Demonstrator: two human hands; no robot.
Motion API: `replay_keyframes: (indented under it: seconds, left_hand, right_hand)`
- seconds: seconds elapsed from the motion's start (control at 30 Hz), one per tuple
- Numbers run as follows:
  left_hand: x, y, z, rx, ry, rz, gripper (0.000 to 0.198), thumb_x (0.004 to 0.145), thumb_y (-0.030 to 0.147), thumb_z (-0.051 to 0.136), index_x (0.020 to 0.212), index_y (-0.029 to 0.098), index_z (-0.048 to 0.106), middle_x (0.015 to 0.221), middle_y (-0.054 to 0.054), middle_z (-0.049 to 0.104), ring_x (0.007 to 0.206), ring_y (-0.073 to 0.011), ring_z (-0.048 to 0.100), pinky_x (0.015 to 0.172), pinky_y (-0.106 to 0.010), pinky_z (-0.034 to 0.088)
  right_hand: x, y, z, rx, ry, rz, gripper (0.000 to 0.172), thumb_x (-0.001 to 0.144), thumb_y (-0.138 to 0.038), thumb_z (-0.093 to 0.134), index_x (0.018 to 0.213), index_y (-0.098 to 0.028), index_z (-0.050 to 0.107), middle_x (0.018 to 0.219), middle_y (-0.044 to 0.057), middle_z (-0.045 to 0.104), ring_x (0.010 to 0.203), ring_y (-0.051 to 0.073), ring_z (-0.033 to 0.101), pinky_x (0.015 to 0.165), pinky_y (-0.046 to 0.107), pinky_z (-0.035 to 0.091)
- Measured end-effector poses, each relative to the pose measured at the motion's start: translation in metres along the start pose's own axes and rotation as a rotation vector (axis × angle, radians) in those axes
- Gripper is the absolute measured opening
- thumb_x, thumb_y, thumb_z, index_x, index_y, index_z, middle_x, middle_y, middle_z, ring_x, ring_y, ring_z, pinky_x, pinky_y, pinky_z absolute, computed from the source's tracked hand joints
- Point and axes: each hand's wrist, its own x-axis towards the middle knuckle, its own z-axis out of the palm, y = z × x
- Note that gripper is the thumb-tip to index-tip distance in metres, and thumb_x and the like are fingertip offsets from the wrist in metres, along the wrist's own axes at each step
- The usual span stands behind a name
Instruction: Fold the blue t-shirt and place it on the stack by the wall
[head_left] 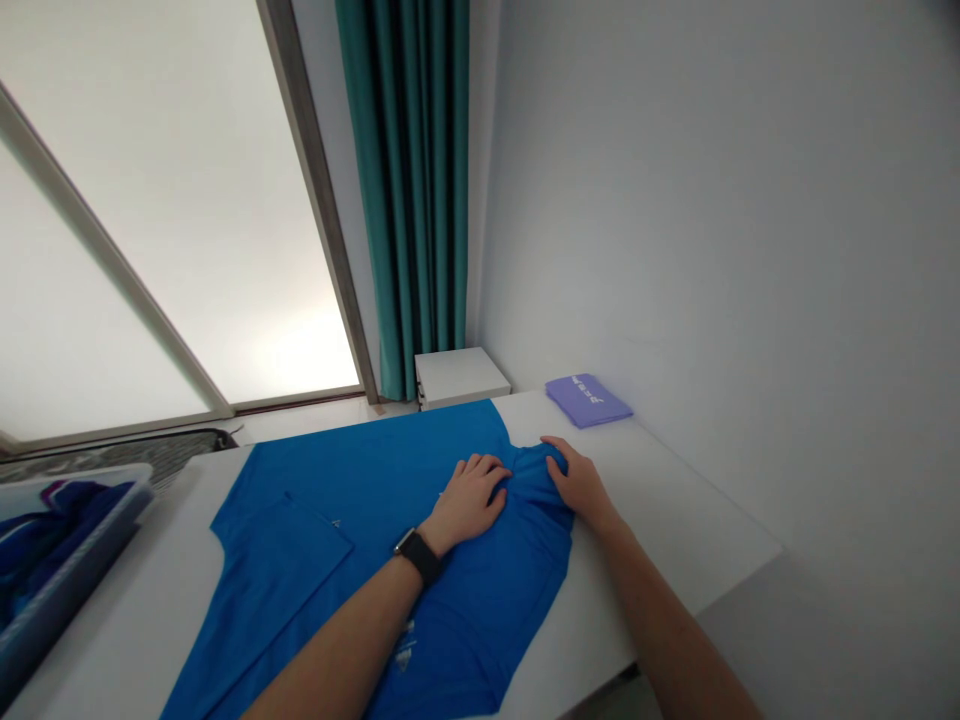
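A bright blue shirt [315,480] lies spread flat on a white table [660,490], with a chest pocket on its left part and pale printed marks near the bottom of the view. My left hand [465,503], with a black watch [418,556] on the wrist, presses on the shirt and curls over a bunched ridge of cloth. Across that ridge, my right hand [581,485] holds the shirt's far edge, close to the table surface. The fabric under both palms is hidden.
A folded lilac garment [589,400] lies at the table's far end by a white wall [712,200]. A plastic bin [67,550] holding dark blue clothes stands at the left. Behind are a small white cabinet [457,375], a teal curtain [409,190] and a frosted window [172,230].
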Motion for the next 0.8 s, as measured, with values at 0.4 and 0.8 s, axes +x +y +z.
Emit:
replay_keyframes:
  seconds: [0.4, 0.8]
  left_hand:
    - [0.0, 0.0, -0.002, -0.021, -0.006, -0.009, 0.027, 0.094, 0.024, 0.046, 0.117, 0.024, 0.059, 0.121, -0.006, 0.061, 0.112, -0.024, 0.05, 0.094, -0.042, 0.039]
    - [0.012, -0.003, 0.002, -0.024, 0.01, -0.07, 0.028, 0.097, 0.027, 0.041, 0.117, 0.025, 0.061, 0.116, -0.005, 0.065, 0.108, -0.0235, 0.054, 0.093, -0.041, 0.041]
  right_hand:
    - [-0.003, 0.004, -0.008, -0.12, -0.079, 0.064, 0.035, 0.08, -0.016, 0.046, 0.107, -0.025, 0.068, 0.084, 0.001, 0.074, 0.072, 0.018, 0.065, 0.072, 0.028, 0.045]
    - [-0.008, -0.002, -0.009, -0.305, -0.206, 0.139, 0.031, 0.078, -0.016, 0.051, 0.099, -0.029, 0.071, 0.071, 0.001, 0.068, 0.065, 0.018, 0.06, 0.059, 0.026, 0.033]
